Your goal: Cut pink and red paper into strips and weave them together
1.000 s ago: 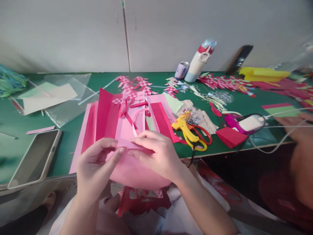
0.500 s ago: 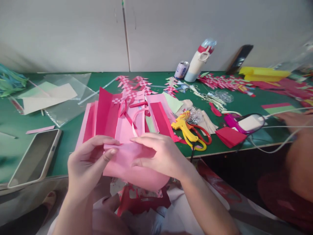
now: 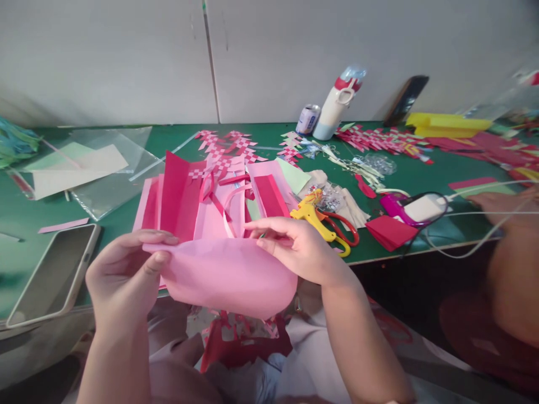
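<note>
Left hand (image 3: 126, 269): grip closed to a pinch, thumb in front, fingers behind, on the left end of the upper edge of a pink sheet (image 3: 227, 275). Right hand (image 3: 298, 244): thumb on the face of the same sheet near its upper right corner, fingers behind the edge; grip nearly closed on it, index finger a little apart from the thumb. Hands were well apart, upper edge stretched between them. The sheet bowed toward the wearer, lower edge curved, hanging over the front of the green surface (image 3: 115, 230) and above the lap.

Behind it lay a crimson folded sheet (image 3: 179, 196), pink and red strips, and checkered woven paper pieces (image 3: 223, 150). Yellow-handled tool (image 3: 315, 216) sat just right of the right hand, partly over red-handled scissors (image 3: 347, 225). Phone (image 3: 54, 275) lay face up, left of the left hand.

Markings: purple-white can (image 3: 309, 119) at the back carried dark blue lettering (too small and soft to read). It stood just beside a white bottle (image 3: 334, 109) with a red collar. White charger block (image 3: 426, 209) had cables on it. Another person's hand (image 3: 501, 202) was at the far right, blurred; couldn't tell its hold.
</note>
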Motion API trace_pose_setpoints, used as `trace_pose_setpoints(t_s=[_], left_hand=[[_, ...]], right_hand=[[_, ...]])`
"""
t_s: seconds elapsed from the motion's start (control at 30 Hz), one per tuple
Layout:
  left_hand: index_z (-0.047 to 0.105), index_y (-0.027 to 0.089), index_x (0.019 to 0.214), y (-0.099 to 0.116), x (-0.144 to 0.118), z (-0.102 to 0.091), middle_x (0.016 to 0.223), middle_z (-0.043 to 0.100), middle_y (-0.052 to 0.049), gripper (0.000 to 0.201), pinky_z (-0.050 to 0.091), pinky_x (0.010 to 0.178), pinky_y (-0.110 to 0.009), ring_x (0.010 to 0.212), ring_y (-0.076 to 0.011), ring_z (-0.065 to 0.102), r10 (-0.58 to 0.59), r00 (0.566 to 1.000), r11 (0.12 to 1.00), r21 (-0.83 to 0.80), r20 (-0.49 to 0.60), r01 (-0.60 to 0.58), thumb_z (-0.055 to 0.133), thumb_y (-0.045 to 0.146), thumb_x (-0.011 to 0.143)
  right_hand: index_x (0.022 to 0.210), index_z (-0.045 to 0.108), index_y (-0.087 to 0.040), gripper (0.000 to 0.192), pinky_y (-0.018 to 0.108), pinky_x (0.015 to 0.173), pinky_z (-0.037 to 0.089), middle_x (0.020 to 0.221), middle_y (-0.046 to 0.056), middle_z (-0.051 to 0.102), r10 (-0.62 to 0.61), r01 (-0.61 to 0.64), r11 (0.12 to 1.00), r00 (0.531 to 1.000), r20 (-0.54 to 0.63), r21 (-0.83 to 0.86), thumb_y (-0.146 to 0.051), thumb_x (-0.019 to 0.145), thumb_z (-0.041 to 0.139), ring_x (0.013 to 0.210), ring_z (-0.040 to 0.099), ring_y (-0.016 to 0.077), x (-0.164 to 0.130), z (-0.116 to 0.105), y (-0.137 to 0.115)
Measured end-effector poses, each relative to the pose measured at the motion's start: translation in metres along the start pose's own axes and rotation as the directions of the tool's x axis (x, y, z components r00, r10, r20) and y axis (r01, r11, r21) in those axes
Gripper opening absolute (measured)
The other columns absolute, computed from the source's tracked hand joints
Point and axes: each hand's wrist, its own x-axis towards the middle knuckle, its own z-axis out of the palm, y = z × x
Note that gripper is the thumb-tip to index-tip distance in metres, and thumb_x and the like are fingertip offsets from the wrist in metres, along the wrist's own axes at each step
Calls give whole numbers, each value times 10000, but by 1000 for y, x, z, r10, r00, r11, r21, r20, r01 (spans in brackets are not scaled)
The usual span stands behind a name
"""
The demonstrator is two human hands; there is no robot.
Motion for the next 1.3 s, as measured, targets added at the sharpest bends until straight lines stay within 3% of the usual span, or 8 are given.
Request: trace_pose_setpoints(t_s=[0.43, 0.57, 0.67, 0.77, 0.83, 0.9, 1.07, 1.3], left_hand=[[670, 233, 791, -4, 3, -6, 737, 686, 19, 189, 566, 641, -340, 699, -174, 642, -26, 999, 999, 44, -24, 27, 793, 289, 659], [675, 241, 1001, -4, 5, -10, 950, 706, -11, 263, 567, 782, -387, 844, -205, 662, 126, 990, 926, 349, 64, -141, 726, 275, 746], [643, 302, 1136, -1, 3, -4, 1201, 639, -15, 429, 415, 1045, -471, 1142, -265, 568, 340, 915, 705, 585, 218, -401, 736, 221, 725], [586, 307, 1214, 2, -4, 11, 1193, 652, -46, 513, 408, 1034, -505, 1178, -291, 558, 442, 734, 536, 503, 517, -677, 717, 191, 732], [545, 272, 1258, 2, -10, 22, 1165, 670, -66, 515, 390, 1045, -511, 1172, -288, 569, 400, 656, 515, 435, 640, -739, 692, 225, 767], [530, 249, 1260, 1, -15, 30, 1112, 686, -72, 478, 403, 1024, -499, 1096, -269, 612, 380, 630, 518, 408, 678, -752, 664, 262, 801], [556, 246, 1209, 2, -20, 35, 910, 666, -41, 401, 501, 748, -328, 802, -186, 622, 315, 696, 552, 472, 646, -688, 651, 275, 821], [608, 278, 1172, 7, -18, 28, 921, 622, -31, 371, 516, 713, -268, 814, -151, 614, 288, 755, 684, 426, 589, -592, 648, 202, 811]], right_hand=[[1086, 627, -162, 250, 197, 688, 496, 815, 14, 635, 43, -67, 950, 996, 85, 306, -241, 849, 613, 748, 606, 88, -1, -5, -6], [1091, 623, -161, 265, 223, 708, 505, 814, 16, 647, 92, -94, 974, 996, 20, 208, -220, 832, 614, 762, 619, 102, 2, 0, -2], [1097, 621, -178, 279, 239, 706, 511, 796, 7, 659, 123, -120, 986, 992, -16, 117, -193, 818, 610, 742, 629, 109, 4, 6, 3], [1103, 629, -192, 295, 250, 725, 519, 816, 10, 678, 133, -132, 988, 991, -9, 78, -173, 810, 607, 755, 640, 111, 5, 13, 4], [1104, 636, -188, 296, 254, 743, 526, 848, 19, 687, 125, -125, 988, 992, 12, 89, -166, 810, 605, 769, 645, 110, 6, 17, 3], [1077, 648, -176, 274, 252, 752, 535, 880, 28, 691, 110, -113, 986, 994, 28, 120, -162, 806, 610, 787, 649, 109, 7, 20, 1], [1059, 638, -152, 281, 257, 772, 544, 948, 50, 693, 103, -115, 972, 992, 68, 205, -145, 778, 634, 836, 663, 115, 8, 15, -1], [1154, 618, -176, 435, 232, 710, 523, 835, 28, 691, 206, -239, 940, 967, 152, 242, -284, 747, 728, 790, 660, 121, 4, -6, 2]])
